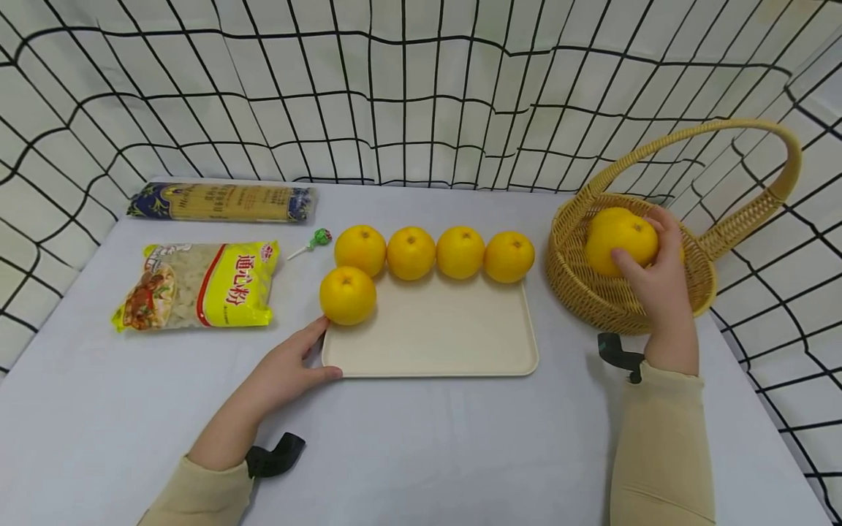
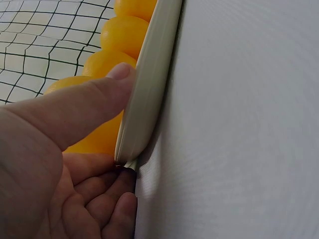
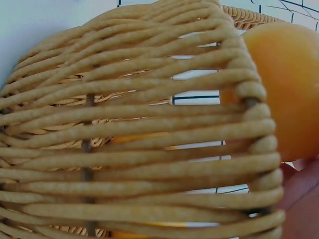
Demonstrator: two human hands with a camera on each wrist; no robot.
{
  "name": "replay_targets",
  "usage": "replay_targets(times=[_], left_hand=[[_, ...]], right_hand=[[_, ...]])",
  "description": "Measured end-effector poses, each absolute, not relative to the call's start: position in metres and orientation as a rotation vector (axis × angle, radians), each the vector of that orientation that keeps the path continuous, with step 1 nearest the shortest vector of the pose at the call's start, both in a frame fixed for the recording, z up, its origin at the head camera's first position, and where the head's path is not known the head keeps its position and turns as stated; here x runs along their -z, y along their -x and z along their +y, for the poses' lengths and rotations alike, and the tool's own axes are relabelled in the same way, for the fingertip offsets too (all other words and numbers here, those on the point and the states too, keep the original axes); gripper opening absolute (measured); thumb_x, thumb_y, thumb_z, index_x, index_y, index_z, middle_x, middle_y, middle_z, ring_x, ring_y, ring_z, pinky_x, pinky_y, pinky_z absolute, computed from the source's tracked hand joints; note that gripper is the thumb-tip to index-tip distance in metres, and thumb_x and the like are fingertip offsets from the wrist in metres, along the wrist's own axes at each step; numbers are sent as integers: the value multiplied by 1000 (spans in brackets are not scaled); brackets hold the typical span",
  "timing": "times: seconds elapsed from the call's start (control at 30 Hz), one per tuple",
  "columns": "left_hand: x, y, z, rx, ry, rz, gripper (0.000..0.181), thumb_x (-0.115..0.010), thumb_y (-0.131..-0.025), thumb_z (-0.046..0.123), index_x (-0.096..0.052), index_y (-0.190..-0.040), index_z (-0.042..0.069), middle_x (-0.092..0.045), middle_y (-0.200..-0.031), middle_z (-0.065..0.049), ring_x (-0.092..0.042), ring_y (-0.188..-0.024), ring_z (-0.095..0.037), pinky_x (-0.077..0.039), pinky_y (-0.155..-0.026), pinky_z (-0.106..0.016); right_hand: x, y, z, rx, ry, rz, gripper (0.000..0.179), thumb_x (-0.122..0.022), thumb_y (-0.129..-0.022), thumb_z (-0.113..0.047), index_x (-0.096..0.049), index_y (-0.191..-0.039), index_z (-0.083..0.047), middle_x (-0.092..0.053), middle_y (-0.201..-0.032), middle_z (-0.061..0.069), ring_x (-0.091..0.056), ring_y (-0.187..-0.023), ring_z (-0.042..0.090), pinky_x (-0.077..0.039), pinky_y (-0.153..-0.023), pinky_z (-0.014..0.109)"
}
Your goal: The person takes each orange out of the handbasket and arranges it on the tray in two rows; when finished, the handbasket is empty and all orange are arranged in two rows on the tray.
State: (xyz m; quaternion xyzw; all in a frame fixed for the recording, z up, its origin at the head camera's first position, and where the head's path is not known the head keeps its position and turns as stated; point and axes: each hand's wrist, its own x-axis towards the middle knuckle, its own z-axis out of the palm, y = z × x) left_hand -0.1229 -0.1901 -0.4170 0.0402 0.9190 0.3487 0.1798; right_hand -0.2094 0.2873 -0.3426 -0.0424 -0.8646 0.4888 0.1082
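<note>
My right hand (image 1: 664,274) grips an orange (image 1: 631,239) at the mouth of the wicker basket (image 1: 704,281). Behind that orange, part of another shows; more orange color peeks through the weave in the right wrist view. On the left, my other hand (image 1: 289,369) holds the near left corner of a cream tray (image 1: 447,336), thumb (image 2: 122,72) against its rim and fingers by its left side. Several oranges (image 1: 411,253) line the tray's back edge, side by side. One more orange (image 1: 349,295) sits in front of the leftmost, close to my left fingertips.
Left of the tray lie a yellow food bag (image 1: 197,285), a long pack of noodles (image 1: 224,202) and a green-wrapped lollipop (image 1: 320,237). The basket's tall handle (image 1: 756,128) arches over to the right. Black wire mesh (image 1: 408,95) surrounds the white table's back and sides.
</note>
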Motion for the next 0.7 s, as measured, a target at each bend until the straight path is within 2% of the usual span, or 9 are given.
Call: replay_targets(times=[0.13,0.27,0.47,0.7], left_hand=[[417,123,-190,-983,-109,2595,95,-69,-75,44,-17,-146,9,-21,-150,-16,-27,-134,-38,-26,-107,-53],[416,123,-190,-981,-109,2596,94,-69,-76,43,-17,-146,8,-22,-150,-16,-28,-133,-38,-27,-106,-53],[412,123,-189,-990,-121,2595,92,-69,-77,41,-17,-146,8,-21,-150,-17,-28,-133,-39,-27,-106,-53],[411,122,-189,-1001,-120,2587,92,-69,-77,41,-17,-146,8,-22,-149,-17,-28,-133,-39,-27,-107,-53]], right_hand=[[341,208,287,-1418,121,-2535,65,-59,-85,-25,-24,-139,-35,-28,-141,2,-38,-112,13,-39,-92,28],[339,206,288,-1427,131,-2535,67,-61,-84,-23,-25,-138,-38,-30,-140,0,-38,-112,12,-40,-90,26],[335,203,288,-1443,86,-2494,70,-64,-82,-17,-28,-139,-35,-31,-138,-4,-40,-109,10,-41,-81,14],[329,200,284,-1422,26,-2488,69,-66,-81,-14,-31,-139,-32,-35,-135,-5,-42,-106,10,-42,-79,10]])
